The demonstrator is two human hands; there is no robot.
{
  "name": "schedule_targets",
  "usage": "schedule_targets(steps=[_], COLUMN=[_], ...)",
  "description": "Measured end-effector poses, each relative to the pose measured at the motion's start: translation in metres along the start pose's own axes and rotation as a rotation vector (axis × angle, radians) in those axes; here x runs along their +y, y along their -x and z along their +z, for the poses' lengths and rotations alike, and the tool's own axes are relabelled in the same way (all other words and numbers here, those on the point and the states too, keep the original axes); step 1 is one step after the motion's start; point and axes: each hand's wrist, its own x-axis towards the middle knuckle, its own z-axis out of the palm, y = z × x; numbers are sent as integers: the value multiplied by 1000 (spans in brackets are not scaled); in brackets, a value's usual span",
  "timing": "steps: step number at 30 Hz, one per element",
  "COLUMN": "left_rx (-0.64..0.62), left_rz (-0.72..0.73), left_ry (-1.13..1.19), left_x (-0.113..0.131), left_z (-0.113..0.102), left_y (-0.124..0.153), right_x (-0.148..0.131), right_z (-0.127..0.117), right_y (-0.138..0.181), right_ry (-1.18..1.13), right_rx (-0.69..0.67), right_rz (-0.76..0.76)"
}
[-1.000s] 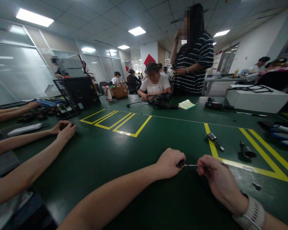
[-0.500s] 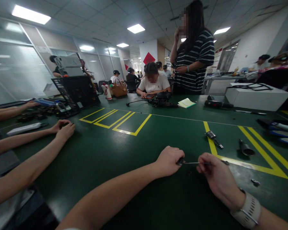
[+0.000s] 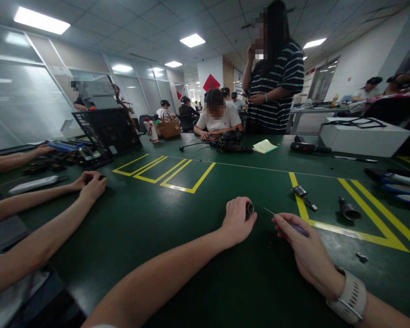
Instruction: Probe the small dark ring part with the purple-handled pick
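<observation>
My left hand is closed around a small dark cylindrical part, whose round ringed end faces right. My right hand grips a thin screwdriver by its purple handle. The bare shaft points up and left, its tip a short gap from the part. Beyond my right hand a metal part with prongs lies across a yellow line. A dark cup-shaped metal part rests farther right. Nearer to me on the right is a small metal piece. Tiny dark bits lie between my hands.
The green table carries yellow tape outlines. At left a co-worker's hands hold a small dark object. A black power tool, a white box and blue-and-black tools occupy the right side. A notepad lies ahead.
The screwdriver has come away from the part in my left hand, and its tip now shows. My left hand has risen slightly and turned the part's end into view.
</observation>
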Motion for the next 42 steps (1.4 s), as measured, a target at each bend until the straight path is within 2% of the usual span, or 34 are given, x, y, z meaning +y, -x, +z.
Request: schedule_targets(steps=[3,9,14,17,23,28,35,42], left_rx=[-1,26,-1,-25,-125,-185,-292,-385], left_rz=[32,67,-30,-58,-48,-59,-19,64], left_ry=[-56,-116,-63,-50,-76,-111,-63,-8], left_x=[-2,-3,-9,-11,-7,-5,13,37], left_z=[2,3,1,-1,-6,-11,-9,7], left_y=[-1,2,0,-1,-1,-2,0,-4], right_x=[-4,-15,-16,-11,-3,-12,2,8], right_z=[-3,0,5,5,1,-22,-69,-83], right_y=[-2,8,18,18,20,18,-22,-43], right_ry=[189,485,880,986,1059,1158,1185,1208], right_rx=[-74,-338,-532,-582,-608,-597,-425,-369], right_rz=[-85,-280,-484,-560,-674,-676,-688,-677])
